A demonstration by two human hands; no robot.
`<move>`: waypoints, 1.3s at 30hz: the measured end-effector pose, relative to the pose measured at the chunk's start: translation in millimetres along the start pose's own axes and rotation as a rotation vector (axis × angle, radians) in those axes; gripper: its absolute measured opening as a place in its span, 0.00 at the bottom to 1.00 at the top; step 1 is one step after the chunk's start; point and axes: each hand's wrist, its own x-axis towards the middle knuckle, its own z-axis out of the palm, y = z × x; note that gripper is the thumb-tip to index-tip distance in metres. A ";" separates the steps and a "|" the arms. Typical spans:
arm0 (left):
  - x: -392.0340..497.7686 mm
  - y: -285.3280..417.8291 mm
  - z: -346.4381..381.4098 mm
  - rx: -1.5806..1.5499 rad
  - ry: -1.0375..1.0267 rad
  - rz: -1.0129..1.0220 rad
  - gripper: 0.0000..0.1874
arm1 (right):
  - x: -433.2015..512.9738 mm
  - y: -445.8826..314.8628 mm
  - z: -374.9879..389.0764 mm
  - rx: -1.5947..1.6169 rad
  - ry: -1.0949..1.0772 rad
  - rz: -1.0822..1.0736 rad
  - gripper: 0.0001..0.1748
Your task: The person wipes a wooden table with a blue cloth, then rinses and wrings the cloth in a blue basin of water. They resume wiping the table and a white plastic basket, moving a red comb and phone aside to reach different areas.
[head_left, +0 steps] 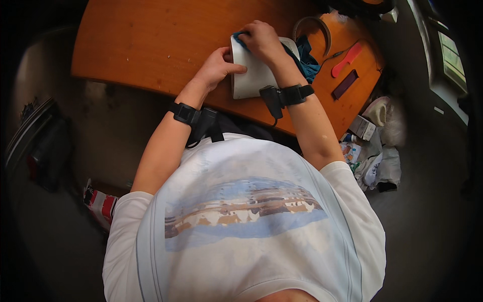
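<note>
A white box-like object (251, 77) with a perforated face stands near the front edge of the wooden table (151, 45). My left hand (220, 68) grips its left edge, thumb on the near white face and fingers behind. My right hand (260, 39) is at its upper left corner, pinching a teal cloth (240, 37) against the rim. More teal cloth (309, 64) lies bunched to the right of the box, partly hidden by my right forearm. Whether both teal parts are one piece cannot be told.
Right of the cloth lie a pink comb (347, 60), a dark narrow case (345, 84), a thin cable and a curved band (315, 23). Beyond the table's right edge are a small carton (362, 127), plastic bags (386, 166) and a light slipper-like item (377, 109).
</note>
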 end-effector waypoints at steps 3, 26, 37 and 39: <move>0.6 -4.3 -3.5 0.020 -0.083 0.025 0.26 | -16.5 -22.8 20.7 0.029 0.078 -0.194 0.25; -2.3 -9.2 -7.4 -0.066 -0.035 -0.054 0.44 | -12.6 118.5 -31.7 -0.101 -0.115 0.491 0.35; -26.2 -7.2 9.8 -0.090 -0.037 0.041 0.47 | -20.6 100.5 -51.7 -0.041 -0.365 0.685 0.50; -31.4 1.0 16.0 -0.064 -0.048 0.080 0.48 | -31.9 97.3 -65.9 0.106 -0.296 0.753 0.47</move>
